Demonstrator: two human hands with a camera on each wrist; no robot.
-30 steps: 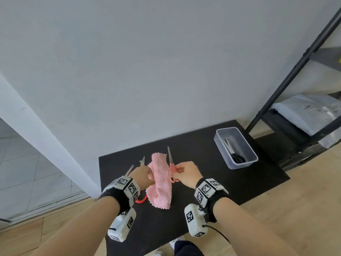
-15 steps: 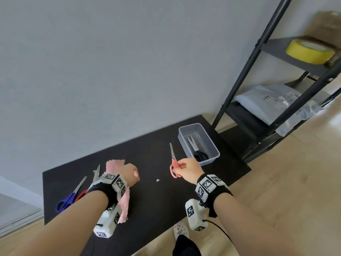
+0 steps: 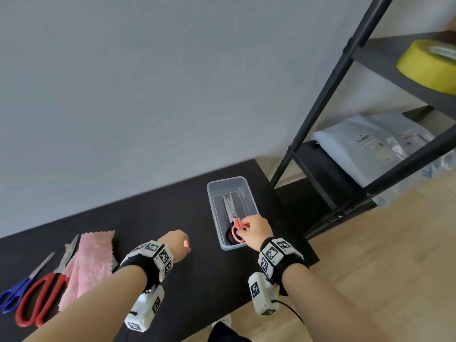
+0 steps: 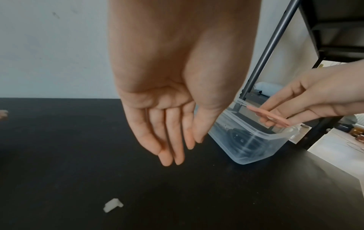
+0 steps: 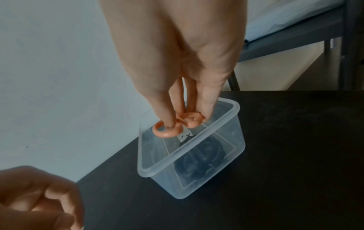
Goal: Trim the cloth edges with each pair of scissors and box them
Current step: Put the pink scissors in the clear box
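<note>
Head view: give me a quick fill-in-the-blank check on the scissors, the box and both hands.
1. The right hand pinches the ____-handled scissors over the clear plastic box.
2. The scissors already lying in the box have ____ handles.
3. The pink cloth lies on the black table beside the red scissors and the ____ scissors.
4. The left hand holds ____.

Missing words: orange; black; blue; nothing

Coral-handled scissors (image 3: pixel 235 224) point blades-down into a clear plastic box (image 3: pixel 249 191) near the table's right edge, above black-handled scissors (image 3: pixel 228 236) lying inside. A pink cloth (image 3: pixel 92 262) lies near the left edge, beside red-handled scissors (image 3: pixel 42 296) and blue-handled scissors (image 3: pixel 17 291).
</note>
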